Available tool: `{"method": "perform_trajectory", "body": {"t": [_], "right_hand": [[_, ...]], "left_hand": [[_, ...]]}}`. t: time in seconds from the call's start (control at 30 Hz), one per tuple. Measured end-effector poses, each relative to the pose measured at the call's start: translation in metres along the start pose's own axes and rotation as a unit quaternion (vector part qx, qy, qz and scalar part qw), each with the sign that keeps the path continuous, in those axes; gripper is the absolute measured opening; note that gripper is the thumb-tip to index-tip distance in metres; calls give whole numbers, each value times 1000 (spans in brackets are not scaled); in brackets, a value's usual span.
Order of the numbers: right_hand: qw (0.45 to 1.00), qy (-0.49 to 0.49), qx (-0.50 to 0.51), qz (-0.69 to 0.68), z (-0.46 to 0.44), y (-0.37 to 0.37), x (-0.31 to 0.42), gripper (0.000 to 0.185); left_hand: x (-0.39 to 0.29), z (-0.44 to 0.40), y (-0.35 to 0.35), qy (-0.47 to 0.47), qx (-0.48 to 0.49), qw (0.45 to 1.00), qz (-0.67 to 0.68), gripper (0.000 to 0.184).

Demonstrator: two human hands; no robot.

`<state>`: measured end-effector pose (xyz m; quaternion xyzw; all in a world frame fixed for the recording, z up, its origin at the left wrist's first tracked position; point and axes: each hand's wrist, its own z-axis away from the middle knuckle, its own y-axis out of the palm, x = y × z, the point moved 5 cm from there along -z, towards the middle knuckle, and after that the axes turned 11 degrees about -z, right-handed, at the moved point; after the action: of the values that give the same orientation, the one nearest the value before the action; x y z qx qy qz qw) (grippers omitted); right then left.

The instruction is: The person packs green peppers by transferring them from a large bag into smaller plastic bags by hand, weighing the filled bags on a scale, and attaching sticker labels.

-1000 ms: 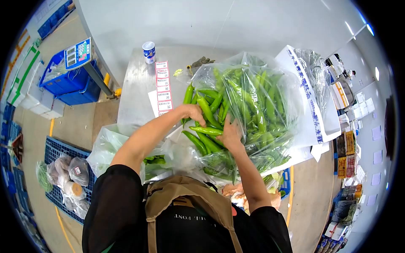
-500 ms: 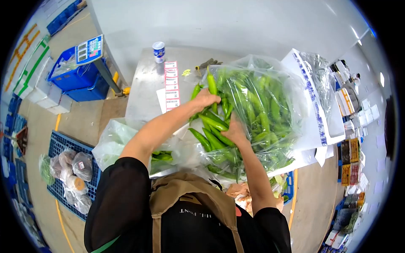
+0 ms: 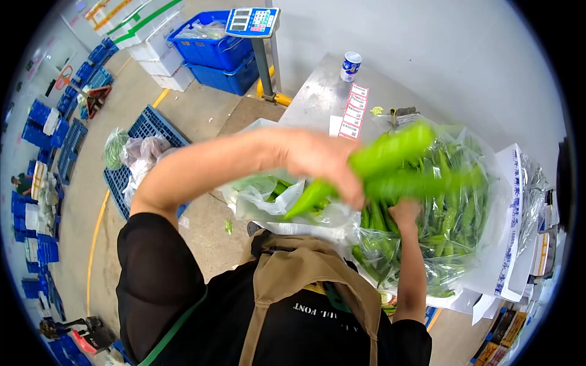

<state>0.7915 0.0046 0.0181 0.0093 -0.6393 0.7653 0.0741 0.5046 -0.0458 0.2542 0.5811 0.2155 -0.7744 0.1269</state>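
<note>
My left hand [image 3: 329, 165], somewhat blurred, is closed round several long green chili peppers [image 3: 390, 149]. It is raised between two bags, with peppers sticking out on both sides of the fist. Below and left of it, an opened clear plastic bag [image 3: 250, 204] has some green peppers inside. My right hand [image 3: 405, 211] is curled on peppers at the near left part of a large clear bag [image 3: 476, 143] full of green chili peppers. Its fingertips are partly hidden among them.
A steel table [image 3: 314, 85] carries a strip of labels [image 3: 354, 113], a blue-and-white can [image 3: 350, 66] and dark gloves [image 3: 404, 112]. A white foam box [image 3: 510, 213] is at the right. Beyond the table are a scale [image 3: 253, 23], blue crates [image 3: 223, 76] and a pallet [image 3: 152, 125] with bagged produce.
My view has swung left. My left hand has lifted a bunch of peppers from the large bag and moved left towards the smaller bag. My right hand stays at the large bag.
</note>
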Motion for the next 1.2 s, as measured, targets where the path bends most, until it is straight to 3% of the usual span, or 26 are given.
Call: {"method": "perform_trajectory", "body": {"t": [0.03, 0.13, 0.2, 0.27, 0.33, 0.37, 0.43, 0.57, 0.67, 0.77, 0.83, 0.97, 1.07, 1.1, 1.13, 1.2], "right_hand": [[1000, -7, 7, -20, -1, 0, -2, 66], [998, -14, -38, -47, 9, -16, 8, 70], [995, -31, -64, -72, 15, -26, 12, 77], [993, -31, -50, -104, 24, -38, 17, 80], [988, -40, -50, -138, 34, -58, 26, 75], [978, -80, -56, -185, 39, -66, 30, 74], [945, -163, -67, -276, 49, -91, 43, 70], [861, -237, -68, -445, 81, -151, 80, 70], [685, -279, -32, -672, 101, -178, 119, 64], [551, -355, -35, -754, 100, -166, 164, 62], [538, -436, -8, -721, 111, -159, 220, 60], [680, -516, 28, -520, 111, -87, 307, 69], [776, -574, -45, -259, 113, -44, 324, 81], [782, -567, -53, -253, 114, -43, 324, 83], [790, -558, -62, -248, 115, -42, 325, 85], [805, -541, -70, -232, 118, -41, 324, 88]], "left_hand": [[4, 8, 20, 4, 35, 999, 0, 37], [50, 18, 52, -107, 117, 979, -132, 43], [91, 23, 34, -252, 52, 947, -192, 38], [108, 35, -6, -274, -55, 916, -288, 33], [115, 54, -43, -304, -135, 836, -437, 31], [122, 66, -56, -341, -144, 788, -492, 32], [131, 89, -71, -372, -161, 751, -520, 38], [157, 115, -85, -372, -150, 728, -556, 54], [130, 132, -73, -379, -151, 728, -551, 57], [124, 144, -59, -385, -129, 718, -565, 56], [133, 148, -54, -397, -114, 696, -588, 54], [124, 165, -53, -447, -119, 714, -526, 60], [119, 190, -51, -422, -69, 702, -569, 57], [118, 195, -47, -415, -51, 696, -583, 57], [109, 199, -41, -396, -47, 696, -598, 39], [102, 198, -31, -347, -19, 659, -667, 21]]}}
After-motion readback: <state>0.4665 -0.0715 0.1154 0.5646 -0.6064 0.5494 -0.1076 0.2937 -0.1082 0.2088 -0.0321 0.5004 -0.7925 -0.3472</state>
